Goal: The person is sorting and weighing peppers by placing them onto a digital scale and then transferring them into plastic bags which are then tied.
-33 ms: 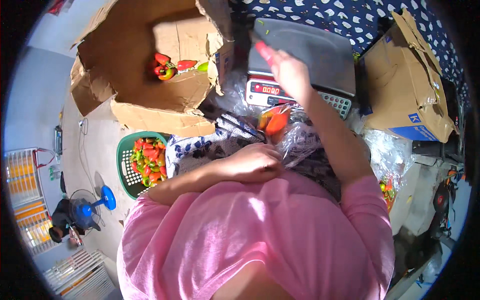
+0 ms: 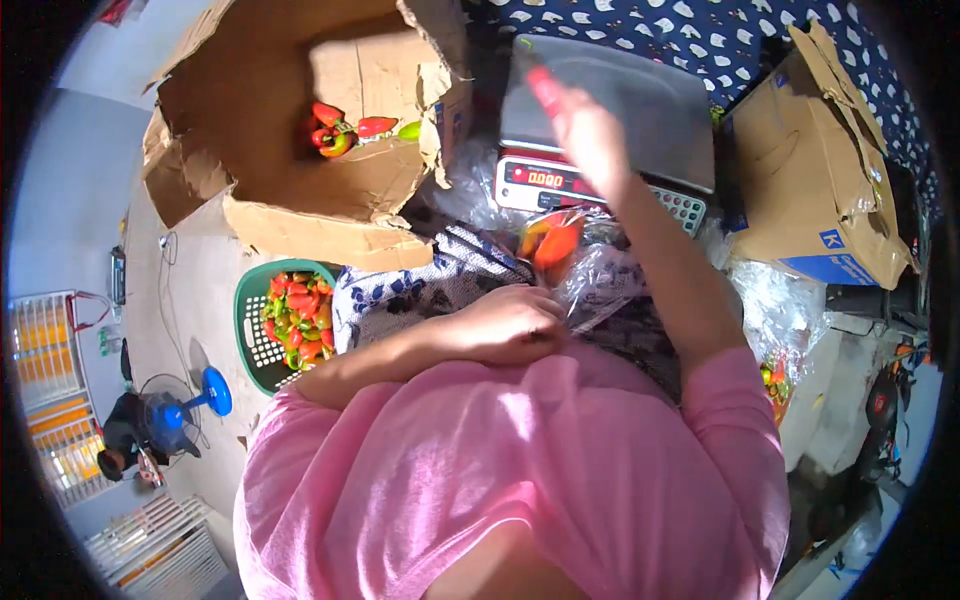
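Over the weighing scale [image 2: 610,110], my right hand [image 2: 592,140] is closed round a red-handled tool [image 2: 543,88]. The tool's thin dark end is smeared by motion, so its kind does not show. A small green scrap [image 2: 527,43] lies at the far left of the grey scale plate. My left hand [image 2: 515,325] rests curled at my lap, its fingertips turned under; whatever it holds is hidden. Beside it, a clear plastic bag [image 2: 590,285] lies on my lap with red and orange peppers [image 2: 555,245] in it.
At the far left gapes a torn cardboard box [image 2: 300,225] with a few peppers [image 2: 335,130] inside. A green basket [image 2: 250,325] of peppers [image 2: 298,320] stands at my left. Another carton [image 2: 800,170] is right of the scale, with clear plastic [image 2: 775,305] below. A blue fan [image 2: 195,398] and a person [image 2: 125,440] are farther left.
My right hand and the red-handled tool have shifted slightly to the right. The whole view has moved a little. My left hand stays where it was.
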Available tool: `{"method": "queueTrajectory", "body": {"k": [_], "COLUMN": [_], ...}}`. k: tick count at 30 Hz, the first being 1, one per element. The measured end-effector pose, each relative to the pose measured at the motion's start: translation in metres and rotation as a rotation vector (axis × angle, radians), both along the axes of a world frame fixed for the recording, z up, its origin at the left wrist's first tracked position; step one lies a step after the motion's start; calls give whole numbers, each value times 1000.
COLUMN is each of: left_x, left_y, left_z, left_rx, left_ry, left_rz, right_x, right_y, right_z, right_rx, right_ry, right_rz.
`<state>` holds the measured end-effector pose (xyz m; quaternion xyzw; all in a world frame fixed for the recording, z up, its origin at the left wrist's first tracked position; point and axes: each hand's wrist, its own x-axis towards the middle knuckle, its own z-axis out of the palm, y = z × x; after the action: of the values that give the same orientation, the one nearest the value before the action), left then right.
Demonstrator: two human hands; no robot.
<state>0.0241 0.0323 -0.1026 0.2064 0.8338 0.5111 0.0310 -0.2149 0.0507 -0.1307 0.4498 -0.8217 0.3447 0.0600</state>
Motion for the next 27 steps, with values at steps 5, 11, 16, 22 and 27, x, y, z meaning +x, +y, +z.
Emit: {"method": "queueTrajectory", "body": {"k": [5,11,16,22,27], "left_x": [-4,-6,-3,-27,-98], "left_y": [1,-2,-8,-6,-12], "left_z": [-3,-7,-13,17,57], "left_rx": [-76,-38,3,180,799], "left_ry": [-25,36,-4,-253,-202], "left_rz": [-54,2,-12,142,386], "right_x": [-78,-21,-48,-75,-35], "right_y": [-19,-41,27,71,113], "right_z": [-26,-6,-12,14,1], "right_rx": [-7,208,14,524,93], "right_ry": [125,60,91,215,-611], "right_rz": [-251,298,81,-44,782]}}
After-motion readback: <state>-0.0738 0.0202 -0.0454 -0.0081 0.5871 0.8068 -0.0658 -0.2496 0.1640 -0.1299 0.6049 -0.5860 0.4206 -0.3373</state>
